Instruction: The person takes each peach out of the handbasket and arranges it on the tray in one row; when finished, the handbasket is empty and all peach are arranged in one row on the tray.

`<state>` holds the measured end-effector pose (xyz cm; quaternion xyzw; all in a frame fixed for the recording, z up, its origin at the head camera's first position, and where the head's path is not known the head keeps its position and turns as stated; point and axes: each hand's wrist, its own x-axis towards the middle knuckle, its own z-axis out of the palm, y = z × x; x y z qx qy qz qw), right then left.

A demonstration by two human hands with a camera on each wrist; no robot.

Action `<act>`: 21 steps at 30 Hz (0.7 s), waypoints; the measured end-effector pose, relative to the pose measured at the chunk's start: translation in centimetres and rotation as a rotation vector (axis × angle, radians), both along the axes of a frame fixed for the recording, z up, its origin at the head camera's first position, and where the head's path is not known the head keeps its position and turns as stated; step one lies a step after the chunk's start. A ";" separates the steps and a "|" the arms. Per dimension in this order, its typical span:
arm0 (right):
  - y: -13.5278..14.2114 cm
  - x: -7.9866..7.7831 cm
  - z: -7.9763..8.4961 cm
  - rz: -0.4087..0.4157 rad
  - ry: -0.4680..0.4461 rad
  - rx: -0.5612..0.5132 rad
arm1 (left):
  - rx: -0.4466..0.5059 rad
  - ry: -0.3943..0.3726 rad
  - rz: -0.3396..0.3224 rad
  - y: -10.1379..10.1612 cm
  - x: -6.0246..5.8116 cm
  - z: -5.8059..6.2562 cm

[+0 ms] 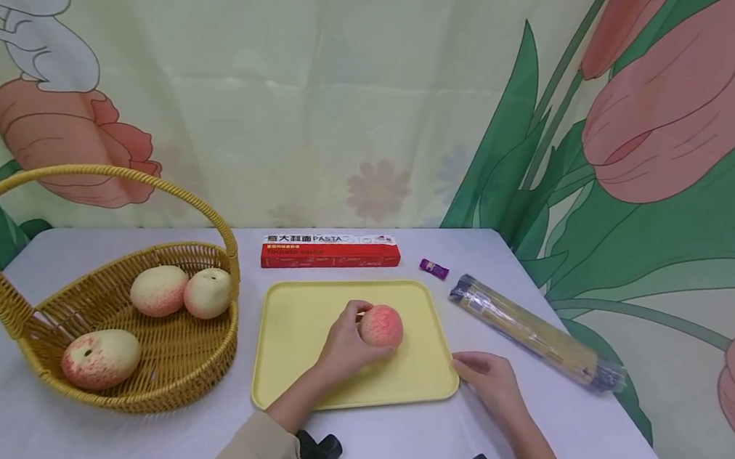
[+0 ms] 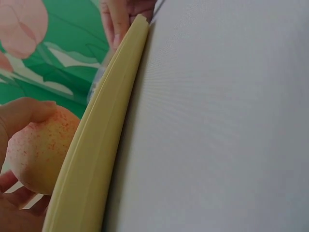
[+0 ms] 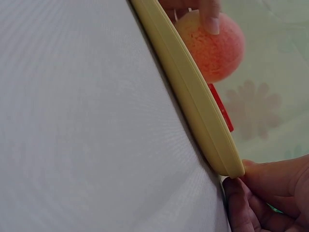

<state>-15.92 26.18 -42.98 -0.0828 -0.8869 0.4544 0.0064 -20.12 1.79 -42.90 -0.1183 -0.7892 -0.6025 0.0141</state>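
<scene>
My left hand [image 1: 351,341] grips a pink-and-cream peach [image 1: 381,326] over the middle of a yellow tray [image 1: 290,368]. In the left wrist view the thumb lies over the top of the peach [image 2: 46,150] and fingers curl beneath it; whether it touches the tray is hidden by the rim. My right hand [image 1: 492,382] pinches the tray's right front corner, thumb above and fingers at the underside, as the right wrist view shows of the tray rim [image 3: 203,106]. To the left, a wicker basket [image 1: 163,394] with a tall handle holds three more peaches [image 1: 102,358].
Behind the tray lies a red-and-white pasta box [image 1: 330,252]. A small purple wrapped packet [image 1: 434,268] is to its right. A long clear-wrapped pack of pasta [image 1: 535,333] lies slanted at the table's right side. A printed curtain [image 1: 379,99] hangs behind the white-covered table [image 1: 400,451].
</scene>
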 end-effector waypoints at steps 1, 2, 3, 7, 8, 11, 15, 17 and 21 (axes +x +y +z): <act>0.0 0.0 0.0 0.000 0.000 -0.002 | 0.000 0.004 0.007 0.2 -0.1 0.0; 0.0 0.0 0.1 0.001 0.003 -0.004 | 0.001 0.006 0.013 0.3 -0.1 0.0; 0.0 0.1 0.1 0.003 0.002 -0.006 | 0.000 0.009 0.020 0.5 -0.2 -0.1; -0.1 0.3 0.2 -0.005 -0.009 -0.015 | -0.004 0.005 0.042 1.3 -0.4 -0.4; -0.1 0.3 0.2 -0.007 -0.011 -0.017 | -0.003 0.005 0.044 1.5 -0.4 -0.5; -0.1 0.3 0.1 -0.009 -0.013 -0.024 | -0.001 0.008 0.054 2.0 -0.5 -0.6; 0.0 0.2 0.0 -0.007 -0.005 -0.018 | 0.009 0.020 0.069 2.5 -0.6 -0.5; 0.0 0.2 0.0 -0.006 -0.003 -0.010 | 0.011 0.016 0.079 2.8 -0.7 -0.5; 0.0 0.1 -0.1 -0.005 -0.007 -0.009 | 0.015 -0.001 0.093 3.5 -0.9 -0.5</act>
